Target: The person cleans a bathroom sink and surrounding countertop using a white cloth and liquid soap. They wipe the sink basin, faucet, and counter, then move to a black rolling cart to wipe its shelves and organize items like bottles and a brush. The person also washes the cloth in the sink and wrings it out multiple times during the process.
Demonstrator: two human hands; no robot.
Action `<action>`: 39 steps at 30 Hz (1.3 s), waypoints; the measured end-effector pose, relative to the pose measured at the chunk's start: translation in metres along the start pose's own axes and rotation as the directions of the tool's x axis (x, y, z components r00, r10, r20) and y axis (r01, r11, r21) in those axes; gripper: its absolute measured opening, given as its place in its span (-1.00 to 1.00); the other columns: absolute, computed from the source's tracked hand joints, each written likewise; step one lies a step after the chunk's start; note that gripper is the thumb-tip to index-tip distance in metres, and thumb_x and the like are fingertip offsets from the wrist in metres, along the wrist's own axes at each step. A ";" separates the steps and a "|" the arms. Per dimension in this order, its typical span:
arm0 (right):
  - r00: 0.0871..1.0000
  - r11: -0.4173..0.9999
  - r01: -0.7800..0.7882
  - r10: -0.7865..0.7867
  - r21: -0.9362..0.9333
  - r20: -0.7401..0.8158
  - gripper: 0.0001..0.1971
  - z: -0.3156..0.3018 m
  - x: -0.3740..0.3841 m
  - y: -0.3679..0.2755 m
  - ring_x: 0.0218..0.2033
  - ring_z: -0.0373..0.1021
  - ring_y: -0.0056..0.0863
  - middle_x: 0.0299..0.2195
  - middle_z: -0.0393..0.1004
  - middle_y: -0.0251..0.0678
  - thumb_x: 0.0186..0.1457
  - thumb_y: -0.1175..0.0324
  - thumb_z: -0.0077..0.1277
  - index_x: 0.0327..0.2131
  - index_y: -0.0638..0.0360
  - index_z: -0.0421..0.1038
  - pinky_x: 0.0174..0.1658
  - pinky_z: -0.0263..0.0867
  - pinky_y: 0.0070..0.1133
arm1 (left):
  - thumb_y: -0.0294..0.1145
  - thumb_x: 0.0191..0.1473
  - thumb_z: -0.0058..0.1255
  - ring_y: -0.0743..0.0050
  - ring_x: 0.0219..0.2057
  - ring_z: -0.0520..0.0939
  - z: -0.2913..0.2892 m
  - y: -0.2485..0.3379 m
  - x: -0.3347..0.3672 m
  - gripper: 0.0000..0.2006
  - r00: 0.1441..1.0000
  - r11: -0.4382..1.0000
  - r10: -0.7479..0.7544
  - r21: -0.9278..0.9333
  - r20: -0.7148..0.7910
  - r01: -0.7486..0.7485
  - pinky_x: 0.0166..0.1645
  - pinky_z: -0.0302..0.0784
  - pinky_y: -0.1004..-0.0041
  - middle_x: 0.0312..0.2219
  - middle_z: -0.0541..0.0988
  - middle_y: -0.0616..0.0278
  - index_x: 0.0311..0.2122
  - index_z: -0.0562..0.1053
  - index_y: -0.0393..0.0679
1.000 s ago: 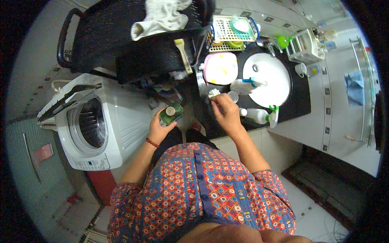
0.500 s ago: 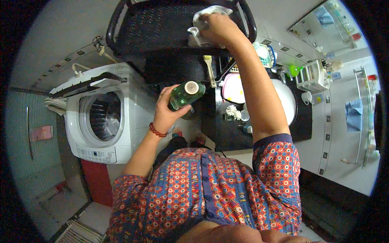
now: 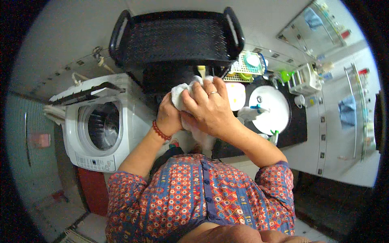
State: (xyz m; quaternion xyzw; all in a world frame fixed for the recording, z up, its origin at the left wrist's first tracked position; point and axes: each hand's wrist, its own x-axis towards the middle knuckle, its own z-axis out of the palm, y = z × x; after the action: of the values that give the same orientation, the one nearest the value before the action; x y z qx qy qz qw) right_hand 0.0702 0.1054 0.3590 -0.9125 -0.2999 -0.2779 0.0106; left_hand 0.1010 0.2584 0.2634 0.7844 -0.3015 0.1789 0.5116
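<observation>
In front of my chest, a white cloth (image 3: pixel 180 95) is bunched around what my left hand holds. My left hand (image 3: pixel 167 114), with a beaded bracelet at the wrist, is closed at the cloth's left side. The green bottle seen in it a moment ago is now hidden under the cloth and fingers. My right hand (image 3: pixel 208 106), a ring on one finger, presses over the cloth from the right, fingers curled around it. A loose end of the cloth hangs below the hands. Beyond them stands a black tray-like shelf (image 3: pixel 176 40) with raised side handles; nothing touches it.
An open top-loading washing machine (image 3: pixel 96 133) stands at left. On the right, a dark counter (image 3: pixel 298 125) holds a white round basin (image 3: pixel 281 109), a pink-edged tray (image 3: pixel 236 95) and a yellow basket (image 3: pixel 245 67). A towel rail (image 3: pixel 349 105) lines the right wall.
My right hand has come back from the black shelf with the cloth and closed it over the bottle in my left hand. The whole shelf surface is now uncovered.
</observation>
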 end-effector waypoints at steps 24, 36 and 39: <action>0.615 0.722 -0.446 0.676 0.528 -0.405 -0.68 0.036 -0.105 0.031 -0.34 0.40 -0.15 -0.34 0.39 -0.10 -0.22 0.48 0.17 -0.29 0.19 0.39 -0.27 0.33 -0.45 | -0.44 -0.10 0.16 0.60 -0.24 0.48 0.088 0.033 -0.004 -0.60 0.831 0.710 -0.431 -0.437 0.351 0.553 -0.09 0.40 0.51 -0.24 0.50 0.27 -0.10 0.36 -0.23; 0.391 -0.368 -0.070 0.845 0.927 0.365 -0.30 0.013 -0.154 0.024 -0.15 0.27 -0.58 -0.13 0.34 -0.33 0.02 0.04 0.09 0.09 0.31 0.12 -0.06 0.22 -0.58 | -0.12 -0.09 0.18 0.48 -0.23 0.53 0.112 0.061 -0.005 -0.46 0.757 0.299 -0.352 -0.700 0.550 0.648 -0.07 0.44 0.43 -0.21 0.50 0.25 -0.07 0.34 -0.25; 0.402 -0.075 -0.199 0.903 0.977 0.151 -0.26 0.010 -0.173 -0.003 -0.10 0.23 -0.56 -0.11 0.31 -0.33 0.00 0.05 0.12 0.12 0.33 0.07 -0.01 0.16 -0.59 | -0.03 -0.05 0.12 0.41 -0.21 0.55 0.120 0.070 0.010 -0.43 0.817 0.286 -0.337 -0.776 0.467 0.562 -0.10 0.47 0.39 -0.21 0.50 0.23 -0.05 0.32 -0.25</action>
State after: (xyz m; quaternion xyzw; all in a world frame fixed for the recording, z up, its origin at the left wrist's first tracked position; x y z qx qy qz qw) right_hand -0.0416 0.0163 0.2616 -0.5992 0.0748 -0.2703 0.7498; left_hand 0.0590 0.1251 0.2686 0.4585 -0.1669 -0.2449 0.8378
